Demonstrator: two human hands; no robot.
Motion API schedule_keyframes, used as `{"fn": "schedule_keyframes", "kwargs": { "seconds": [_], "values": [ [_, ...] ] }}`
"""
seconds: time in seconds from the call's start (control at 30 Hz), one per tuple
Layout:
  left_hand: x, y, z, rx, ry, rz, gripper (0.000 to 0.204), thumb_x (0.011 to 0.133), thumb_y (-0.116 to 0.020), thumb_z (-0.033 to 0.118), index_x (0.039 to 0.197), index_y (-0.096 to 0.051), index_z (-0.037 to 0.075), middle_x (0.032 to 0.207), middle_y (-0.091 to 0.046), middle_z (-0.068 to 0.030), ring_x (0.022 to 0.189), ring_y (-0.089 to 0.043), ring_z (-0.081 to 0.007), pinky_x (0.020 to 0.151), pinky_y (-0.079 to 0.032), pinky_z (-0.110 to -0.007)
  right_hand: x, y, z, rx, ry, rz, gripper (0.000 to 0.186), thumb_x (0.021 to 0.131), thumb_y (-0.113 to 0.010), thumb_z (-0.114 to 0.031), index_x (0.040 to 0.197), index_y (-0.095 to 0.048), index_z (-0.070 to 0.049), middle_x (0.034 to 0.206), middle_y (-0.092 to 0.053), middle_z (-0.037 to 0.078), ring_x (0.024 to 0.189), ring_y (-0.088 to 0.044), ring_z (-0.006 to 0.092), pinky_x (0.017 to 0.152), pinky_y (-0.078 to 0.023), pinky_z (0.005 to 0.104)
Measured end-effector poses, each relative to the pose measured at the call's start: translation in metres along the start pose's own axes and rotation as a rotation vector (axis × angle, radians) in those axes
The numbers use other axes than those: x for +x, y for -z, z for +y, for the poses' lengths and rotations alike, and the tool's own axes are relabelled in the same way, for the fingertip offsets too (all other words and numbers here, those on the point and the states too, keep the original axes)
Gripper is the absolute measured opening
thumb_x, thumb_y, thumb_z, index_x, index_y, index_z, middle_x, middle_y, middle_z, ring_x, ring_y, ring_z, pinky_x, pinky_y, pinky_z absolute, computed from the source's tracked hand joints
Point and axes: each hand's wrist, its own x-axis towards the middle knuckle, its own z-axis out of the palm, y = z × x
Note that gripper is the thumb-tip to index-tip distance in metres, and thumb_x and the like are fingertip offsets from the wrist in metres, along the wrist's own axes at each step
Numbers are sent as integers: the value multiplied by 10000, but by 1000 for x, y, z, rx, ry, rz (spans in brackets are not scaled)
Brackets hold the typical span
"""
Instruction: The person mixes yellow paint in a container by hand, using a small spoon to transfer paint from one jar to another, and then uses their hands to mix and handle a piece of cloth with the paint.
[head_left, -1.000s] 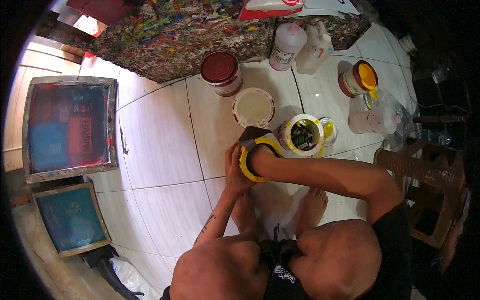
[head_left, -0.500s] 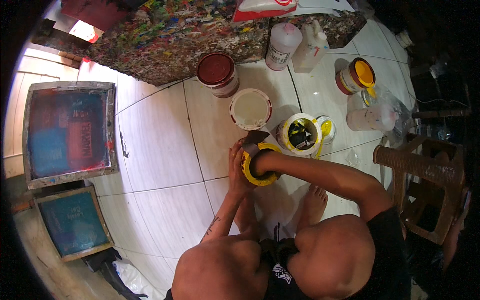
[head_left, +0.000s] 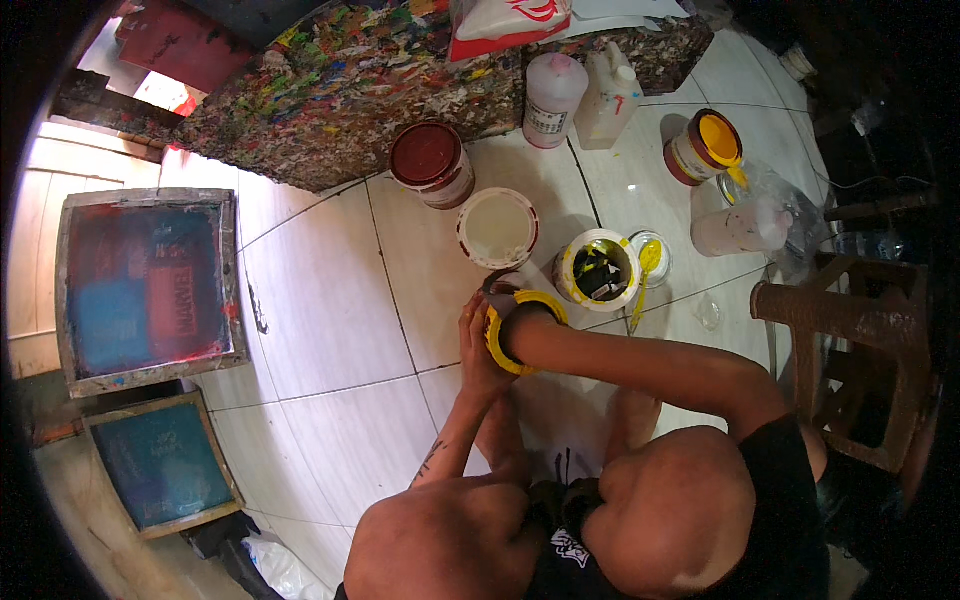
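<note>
Between my knees, a tub with a yellow paint-smeared rim (head_left: 495,345) is held tilted. My left hand (head_left: 476,348) wraps round its left side with the fingers closed against the wall. My right hand (head_left: 524,330) reaches down into the tub's mouth; its fingers are hidden inside. A dark curved strip (head_left: 500,284) pokes up at the tub's far rim, and what it belongs to cannot be made out. Just beyond stands a white tub (head_left: 560,280) with yellow smears and dark scraps inside. Next to it a yellow-coated spoon (head_left: 650,258) rests on a round lid (head_left: 664,270).
Farther off stand a pale round lidded tub (head_left: 498,228), a dark red paint can (head_left: 430,160), two plastic bottles (head_left: 553,100) and an orange-yellow paint can (head_left: 712,145). Framed screens (head_left: 150,376) lean at left. A brown stool (head_left: 815,305) stands right; a paint-crusted block (head_left: 370,95) is behind.
The dark strip at the tub's rim has turned from lying flat outward to a narrower curved shape. The tub has tipped slightly, with my right hand still inside. The view has shifted a little.
</note>
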Motion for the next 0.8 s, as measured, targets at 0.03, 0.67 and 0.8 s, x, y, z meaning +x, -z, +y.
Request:
{"fn": "schedule_keyframes", "kwargs": {
  "seconds": [0.03, 0.67, 0.8],
  "values": [
    [0, -1, 0, -4, -2, -3, 1024, 508, -897, 196, 1358, -353, 21, 1396, -381, -251, 1301, -370, -429, 1067, -341, -483, 6, -19, -5, 54, -155, 150, 470, 815, -614, -272, 1243, -585, -79, 1276, -559, 104, 1172, -521, 260, 977, -389, 439],
    [-11, -7, -23, -91, 47, -18, 995, 604, -883, 217, 1410, -332, 26, 1392, -438, -171, 1266, -462, -306, 1037, -389, -402, 29, -45, -27, 194, -354, 57, 560, 829, -600, -294, 1339, -521, -79, 1423, -444, 150, 1321, -399, 329, 1078, -296, 497],
    [-11, -19, -21, -167, 105, -58, 998, 607, -882, 203, 1418, -326, 28, 1378, -446, -160, 1259, -464, -284, 1033, -393, -390, 54, -74, -29, 411, -351, 71, 605, 833, -605, -297, 1392, -473, -104, 1460, -399, 134, 1339, -375, 338, 1102, -263, 512]
  ]
}}
